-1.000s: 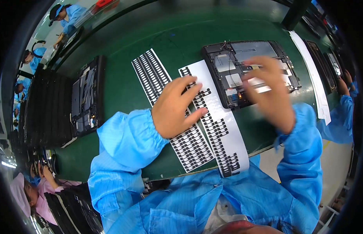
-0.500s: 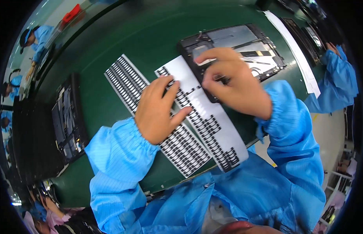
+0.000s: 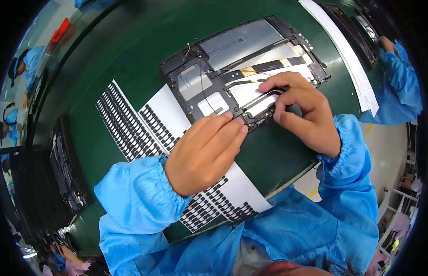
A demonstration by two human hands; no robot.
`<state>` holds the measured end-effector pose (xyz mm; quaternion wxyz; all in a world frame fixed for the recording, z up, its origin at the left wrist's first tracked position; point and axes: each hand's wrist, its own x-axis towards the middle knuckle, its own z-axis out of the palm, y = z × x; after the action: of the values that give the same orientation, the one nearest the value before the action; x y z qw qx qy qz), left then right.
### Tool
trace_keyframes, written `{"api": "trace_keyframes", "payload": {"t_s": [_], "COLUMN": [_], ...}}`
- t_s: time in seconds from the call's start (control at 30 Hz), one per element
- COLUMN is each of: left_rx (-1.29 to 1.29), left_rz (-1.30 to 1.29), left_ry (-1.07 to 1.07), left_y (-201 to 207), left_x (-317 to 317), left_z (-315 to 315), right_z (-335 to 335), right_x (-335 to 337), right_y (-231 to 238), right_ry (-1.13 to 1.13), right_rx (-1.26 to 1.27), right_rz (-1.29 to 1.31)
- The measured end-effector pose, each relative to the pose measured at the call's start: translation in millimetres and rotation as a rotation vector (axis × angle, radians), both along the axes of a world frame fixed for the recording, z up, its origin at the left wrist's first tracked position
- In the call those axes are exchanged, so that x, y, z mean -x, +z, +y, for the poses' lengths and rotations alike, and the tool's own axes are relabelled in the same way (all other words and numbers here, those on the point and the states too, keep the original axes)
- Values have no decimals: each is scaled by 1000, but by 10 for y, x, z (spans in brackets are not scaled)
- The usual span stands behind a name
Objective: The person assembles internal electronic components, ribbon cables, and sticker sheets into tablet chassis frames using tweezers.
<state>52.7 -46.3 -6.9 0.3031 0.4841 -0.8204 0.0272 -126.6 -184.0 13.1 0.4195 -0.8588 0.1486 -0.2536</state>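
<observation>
An opened flat electronic device [image 3: 241, 43], black-framed with a silvery panel, thin cables and black-and-gold ribbon strips, lies tilted in front of me. My left hand [image 3: 205, 149] rests across its near edge, fingers stretched out with the tips on the frame. At the near right edge, my right hand [image 3: 301, 110] has its index finger bent over the frame and its thumb and another finger drawn together; anything between them is too small to make out. Beneath my left hand lie a white sheet with small black stickers [image 3: 244, 184] and a narrower sticker sheet [image 3: 124, 122], both partly hidden.
Another opened device [image 3: 69, 165] sits at the left beside a dark stack [image 3: 28, 193]. Long white strips [image 3: 345, 55] lie along the right side of the green table [image 3: 131, 55]. A co-worker's blue sleeve [image 3: 400, 87] is at the far right. More people are at the left.
My left hand has moved from the sticker sheets onto the device's near edge. My right hand has come down to the frame, and the device sits further left, over part of a sheet.
</observation>
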Motion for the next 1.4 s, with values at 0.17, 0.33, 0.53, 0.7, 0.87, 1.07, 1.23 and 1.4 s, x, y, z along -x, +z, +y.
{"api": "trace_keyframes", "payload": {"t_s": [0.17, 0.33, 0.53, 0.7, 0.87, 1.07, 1.23, 1.4], "left_rx": [-29, 8, -7, -122, -129, -116, -107, -104], "left_rz": [-32, -32, -112, -166, -199, -225, -231, -236], "left_ry": [13, -5, 9, -53, -37, -22, -15, -7], "left_y": [23, 7, 102, 120, 84, 86, 82, 70], "left_x": [-8, -14, 27, 171, 174, 172, 174, 178], "left_z": [-3, -32, -10, -70, -75, -82, -89, -92], "right_z": [-34, -65, -38, -23, -21, -77, -78, -72], "right_x": [27, 7, 16, 38, 69, 74, 78, 58], "right_y": [28, 3, -15, 4, 23, -7, 31, 44], "right_ry": [-14, 25, -11, -9, -78, 34, 45, 51], "right_rx": [-172, -14, 21, 31, -104, 117, 187, 288], "right_rz": [29, 25, 23, 32, -29, 22, 46, 43]}}
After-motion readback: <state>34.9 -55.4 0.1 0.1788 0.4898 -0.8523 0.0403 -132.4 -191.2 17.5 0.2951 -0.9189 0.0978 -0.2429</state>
